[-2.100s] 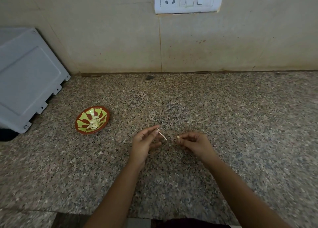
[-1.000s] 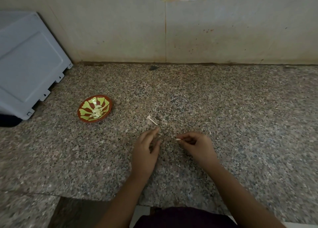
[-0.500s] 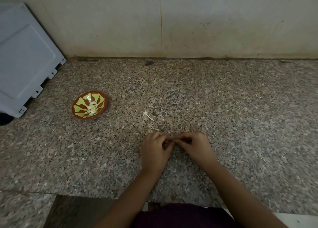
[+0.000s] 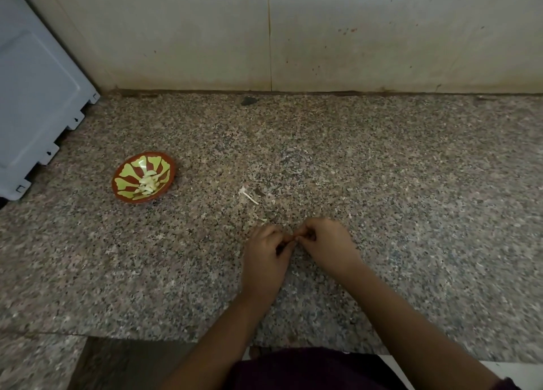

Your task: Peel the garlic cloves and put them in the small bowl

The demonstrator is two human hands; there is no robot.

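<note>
My left hand [image 4: 266, 254] and my right hand [image 4: 326, 244] meet fingertip to fingertip low over the granite counter [image 4: 382, 169], fingers curled in. Between the tips they pinch a small garlic clove, almost wholly hidden by the fingers. The small bowl [image 4: 144, 178], red-brown with a green flower pattern, stands to the left and farther back, well apart from both hands. Several pale peeled cloves [image 4: 148, 183] lie in it. Thin strips of garlic skin [image 4: 248, 195] lie on the counter just beyond my hands.
A grey-white appliance panel [image 4: 35, 95] leans at the back left beside the bowl. The tiled wall [image 4: 293, 36] closes the counter at the back. The counter's front edge [image 4: 176, 338] runs near my body.
My left hand dropped a strip of skin on the counter and came in to meet my right hand. Both hands now work on the clove together. The view tilted downward.
</note>
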